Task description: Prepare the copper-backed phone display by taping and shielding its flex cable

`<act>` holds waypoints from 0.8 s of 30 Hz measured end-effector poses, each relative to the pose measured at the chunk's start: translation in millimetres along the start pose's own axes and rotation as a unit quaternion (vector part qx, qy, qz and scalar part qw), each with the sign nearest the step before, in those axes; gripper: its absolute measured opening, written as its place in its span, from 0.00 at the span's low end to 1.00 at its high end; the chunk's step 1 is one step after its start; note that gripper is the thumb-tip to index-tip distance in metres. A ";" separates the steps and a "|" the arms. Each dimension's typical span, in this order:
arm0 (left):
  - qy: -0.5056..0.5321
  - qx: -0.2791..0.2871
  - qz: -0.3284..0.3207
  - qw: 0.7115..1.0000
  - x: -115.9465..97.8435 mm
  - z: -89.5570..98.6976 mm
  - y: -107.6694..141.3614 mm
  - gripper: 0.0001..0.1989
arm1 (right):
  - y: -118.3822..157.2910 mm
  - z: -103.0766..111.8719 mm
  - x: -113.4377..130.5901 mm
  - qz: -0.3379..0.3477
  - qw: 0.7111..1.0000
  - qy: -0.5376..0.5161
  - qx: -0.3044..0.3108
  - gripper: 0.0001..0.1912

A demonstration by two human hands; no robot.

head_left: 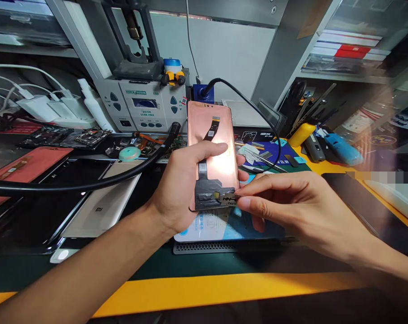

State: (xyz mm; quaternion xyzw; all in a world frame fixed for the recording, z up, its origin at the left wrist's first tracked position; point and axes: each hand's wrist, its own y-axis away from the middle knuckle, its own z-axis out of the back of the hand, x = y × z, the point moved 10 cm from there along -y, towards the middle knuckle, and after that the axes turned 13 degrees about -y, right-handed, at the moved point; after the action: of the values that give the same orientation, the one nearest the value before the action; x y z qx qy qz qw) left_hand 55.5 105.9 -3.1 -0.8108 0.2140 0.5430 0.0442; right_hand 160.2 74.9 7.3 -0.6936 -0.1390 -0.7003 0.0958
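Observation:
My left hand (185, 173) grips a phone screen (220, 164), its copper-coloured back turned toward me, thumb across the back and fingertips showing at the right edge. A black flex cable (213, 128) with a gold connector lies over the upper part of the back. Black tape (207, 189) covers the lower end. My right hand (281, 198) pinches a thin razor blade (228, 199) between thumb and fingers. The blade lies against or just above the taped end, beside a small yellowish square; I cannot tell whether it touches.
A blue-and-white mat (207, 229) lies below my hands. A thick black hose (123, 182) crosses the left side from the grey soldering station (146, 105). Phone parts and a white tablet back (99, 207) lie left. Tools and a blue bottle-like object (343, 148) stand right.

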 end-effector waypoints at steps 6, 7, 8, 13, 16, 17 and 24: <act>0.003 0.001 0.003 1.000 0.9 -1.6 -1.5 0.12 | -0.1 -1.6 0.0 0.000 1.000 0.000 -0.001 0.06; 0.004 0.001 0.003 1.000 0.9 -2.0 -1.7 0.12 | 0.3 -1.8 -0.2 -0.001 1.000 0.000 0.000 0.06; 0.004 0.002 0.004 1.000 0.9 -2.2 -1.8 0.12 | 0.6 -1.9 -0.4 -0.003 1.000 0.000 0.001 0.06; 0.001 -0.006 0.002 1.000 -1.0 -1.0 -0.7 0.12 | 0.5 -1.3 -1.7 -0.008 1.000 0.005 -0.003 0.06; -0.002 -0.008 0.004 1.000 -0.6 -0.6 0.2 0.12 | 0.1 -0.7 -1.1 -0.005 1.000 0.011 -0.005 0.07; -0.003 -0.008 0.006 1.000 0.1 -0.7 0.3 0.12 | 0.1 -0.8 -0.8 -0.004 1.000 0.014 -0.005 0.07; 0.000 0.004 0.024 1.000 5.1 -1.8 -0.4 0.12 | 0.7 -1.4 -0.7 -0.007 1.000 0.015 -0.003 0.08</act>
State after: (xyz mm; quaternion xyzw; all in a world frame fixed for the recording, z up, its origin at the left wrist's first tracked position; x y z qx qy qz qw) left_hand 58.8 104.2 -7.1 -0.8049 0.2359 0.5434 0.0343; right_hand 159.2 73.7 6.7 -0.6821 -0.1403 -0.7120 0.0905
